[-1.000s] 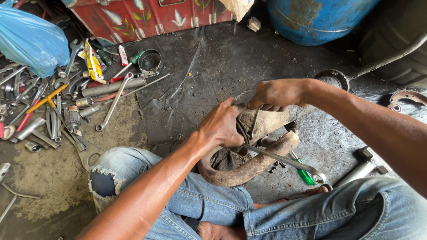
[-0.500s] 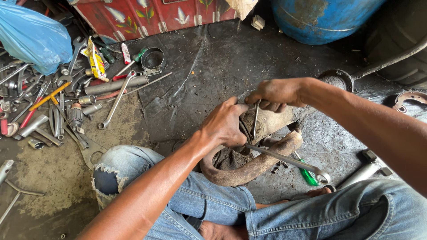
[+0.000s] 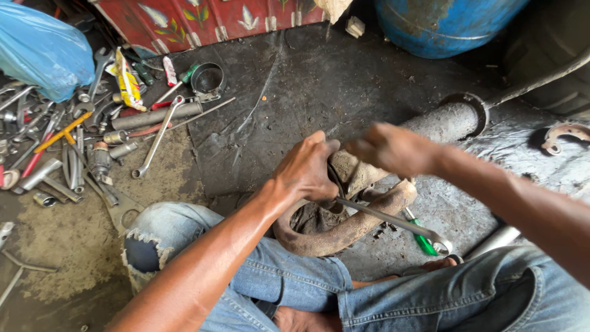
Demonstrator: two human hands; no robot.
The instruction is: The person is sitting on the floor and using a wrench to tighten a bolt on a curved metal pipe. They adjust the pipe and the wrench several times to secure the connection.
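Observation:
A rusty curved pipe [image 3: 344, 230] lies on the dark floor between my knees, joined to a thicker rusty pipe [image 3: 442, 123] behind it. My left hand [image 3: 305, 170] grips the joint where a steel wrench [image 3: 393, 221] sticks out toward the right; its ring end [image 3: 441, 247] rests near my leg. My right hand [image 3: 390, 147] hovers blurred just above the joint, fingers loosely curled, with nothing visibly in it. A green-handled tool [image 3: 421, 240] lies under the wrench.
Many wrenches, sockets and metal parts [image 3: 67, 141] are heaped at the left, with a blue plastic bag [image 3: 43, 52] behind them. A blue drum [image 3: 442, 24] and a red painted box [image 3: 209, 21] stand at the back. A rusty curved part [image 3: 562, 135] lies far right.
My right hand has lifted off the joint and moved right. The view has shifted so the thicker pipe behind now shows. My left hand stays on the joint.

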